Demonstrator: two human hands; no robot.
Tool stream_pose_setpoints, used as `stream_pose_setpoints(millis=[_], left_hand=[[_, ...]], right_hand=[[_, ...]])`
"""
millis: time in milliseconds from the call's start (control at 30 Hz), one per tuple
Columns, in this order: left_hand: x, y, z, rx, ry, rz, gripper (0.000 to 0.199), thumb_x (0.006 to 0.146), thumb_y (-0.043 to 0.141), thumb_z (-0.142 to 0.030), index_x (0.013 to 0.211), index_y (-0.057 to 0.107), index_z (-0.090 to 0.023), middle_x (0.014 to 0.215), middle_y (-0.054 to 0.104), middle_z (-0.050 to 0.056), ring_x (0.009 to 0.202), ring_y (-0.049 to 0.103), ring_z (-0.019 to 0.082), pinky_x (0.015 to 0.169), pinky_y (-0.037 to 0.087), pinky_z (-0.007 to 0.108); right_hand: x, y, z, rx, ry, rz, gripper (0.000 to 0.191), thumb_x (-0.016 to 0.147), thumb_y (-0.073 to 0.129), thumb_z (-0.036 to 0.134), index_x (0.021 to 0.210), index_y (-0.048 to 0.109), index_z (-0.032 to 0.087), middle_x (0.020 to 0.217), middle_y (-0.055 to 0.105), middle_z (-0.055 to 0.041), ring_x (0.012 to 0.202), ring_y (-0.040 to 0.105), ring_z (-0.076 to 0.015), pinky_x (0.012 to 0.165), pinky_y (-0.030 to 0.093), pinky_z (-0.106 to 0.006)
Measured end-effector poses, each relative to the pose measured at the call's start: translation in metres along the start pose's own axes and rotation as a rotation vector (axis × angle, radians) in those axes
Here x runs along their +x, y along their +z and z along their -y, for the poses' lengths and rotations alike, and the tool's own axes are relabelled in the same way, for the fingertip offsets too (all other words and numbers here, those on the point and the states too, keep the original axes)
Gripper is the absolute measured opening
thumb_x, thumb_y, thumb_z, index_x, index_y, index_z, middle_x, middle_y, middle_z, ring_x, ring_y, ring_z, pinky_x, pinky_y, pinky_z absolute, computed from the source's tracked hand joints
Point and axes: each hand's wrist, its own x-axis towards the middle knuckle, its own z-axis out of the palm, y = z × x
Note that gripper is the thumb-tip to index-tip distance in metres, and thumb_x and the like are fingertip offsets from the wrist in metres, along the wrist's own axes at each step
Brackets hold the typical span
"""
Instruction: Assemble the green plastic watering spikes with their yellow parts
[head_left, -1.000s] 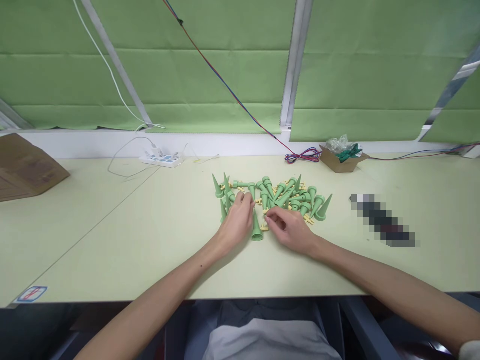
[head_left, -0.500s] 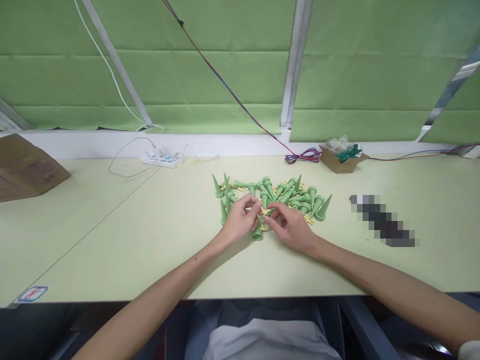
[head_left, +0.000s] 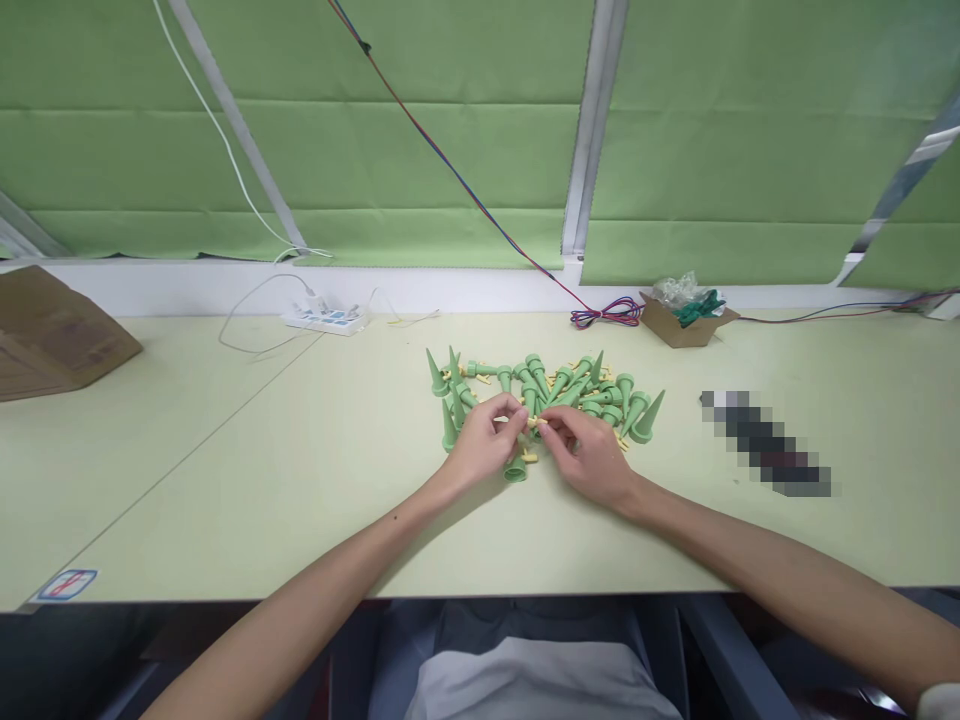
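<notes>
My left hand (head_left: 489, 436) is closed, its thumb and forefinger pinching one end of a small yellow plastic valve (head_left: 535, 423). The fingertips of my right hand (head_left: 591, 452) pinch the other end, so the piece spans the short gap between both hands. Right below lies a green cone-shaped plant watering spike (head_left: 515, 471), its round open end toward me. Another yellow valve (head_left: 529, 457) rests beside it. Behind the hands spreads a pile of green watering spikes (head_left: 574, 390) mixed with yellow pieces. Some spikes stand point up, such as one spike (head_left: 646, 420) at the right edge.
A small cardboard box (head_left: 681, 328) with clear plastic and green stuff stands at the back right, next to a coiled red-blue cable (head_left: 606, 312). A power strip (head_left: 326, 318) lies back left. A brown carton (head_left: 64, 335) sits far left; a pixelated dark object (head_left: 765, 443) lies right.
My hands have shifted slightly, and the yellow valve between the fingertips now shows more plainly. My right fingertips have closed in on its end. The pile is unchanged.
</notes>
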Motion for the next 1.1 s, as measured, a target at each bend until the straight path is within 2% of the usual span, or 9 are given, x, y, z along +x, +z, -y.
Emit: stream_pose_setpoints(millis=[200, 367, 467, 633, 800, 1100], left_hand=[[0.0002, -0.0028, 0.0027, 0.303, 0.081, -0.110, 0.026, 0.091, 0.048, -0.040, 0.076, 0.052, -0.019, 0.061, 0.051, -0.003, 0.054, 0.045, 0.011, 0.051, 0.034, 0.024], [-0.0046, -0.0015, 0.0023, 0.537, 0.063, -0.026, 0.024, 0.091, 0.049, -0.041, 0.082, 0.057, -0.020, 0.049, 0.047, -0.005, 0.047, 0.041, 0.013, 0.050, 0.027, 0.026], [-0.0061, -0.0005, 0.0023, 0.618, 0.052, 0.007, 0.026, 0.090, 0.050, -0.041, 0.078, 0.058, -0.020, 0.049, 0.048, -0.004, 0.049, 0.044, 0.015, 0.051, 0.026, 0.027], [-0.0057, -0.0008, 0.0043, 0.693, 0.054, 0.048, 0.030, 0.090, 0.051, -0.041, 0.070, 0.058, -0.020, 0.053, 0.053, -0.002, 0.052, 0.047, 0.015, 0.052, 0.027, 0.026], [-0.0058, -0.0018, 0.0061, 0.722, 0.067, 0.076, 0.036, 0.092, 0.048, -0.041, 0.064, 0.059, -0.020, 0.049, 0.051, -0.001, 0.050, 0.044, 0.015, 0.052, 0.025, 0.027], [-0.0079, -0.0021, 0.0072, 0.731, 0.062, 0.064, 0.017, 0.088, 0.048, -0.027, 0.079, 0.062, -0.021, 0.064, 0.061, 0.001, 0.060, 0.053, 0.017, 0.055, 0.030, 0.026]], right_hand=[[-0.0002, -0.0019, 0.0031, -0.024, -0.004, -0.081, 0.011, 0.095, 0.051, 0.024, 0.093, 0.060, 0.018, 0.075, 0.066, -0.0046, 0.057, 0.056, -0.0131, 0.054, 0.046, -0.027], [-0.0003, -0.0014, 0.0038, -0.018, -0.016, -0.092, 0.011, 0.094, 0.051, 0.025, 0.094, 0.061, 0.018, 0.073, 0.065, -0.0037, 0.057, 0.055, -0.0132, 0.052, 0.046, -0.027], [-0.0002, -0.0011, 0.0040, -0.019, -0.010, -0.092, 0.011, 0.094, 0.051, 0.025, 0.093, 0.061, 0.019, 0.073, 0.065, -0.0037, 0.057, 0.056, -0.0132, 0.052, 0.045, -0.027], [0.0001, -0.0010, 0.0049, -0.022, 0.000, -0.094, 0.012, 0.095, 0.051, 0.027, 0.092, 0.060, 0.019, 0.072, 0.065, -0.0039, 0.057, 0.056, -0.0139, 0.052, 0.046, -0.028], [0.0002, -0.0008, 0.0039, -0.020, -0.007, -0.088, 0.010, 0.094, 0.052, 0.023, 0.092, 0.061, 0.019, 0.072, 0.064, -0.0034, 0.056, 0.055, -0.0132, 0.053, 0.045, -0.027], [0.0005, -0.0017, 0.0045, -0.024, -0.015, -0.072, 0.009, 0.093, 0.052, 0.022, 0.091, 0.061, 0.018, 0.071, 0.063, -0.0027, 0.056, 0.053, -0.0124, 0.054, 0.045, -0.026]])
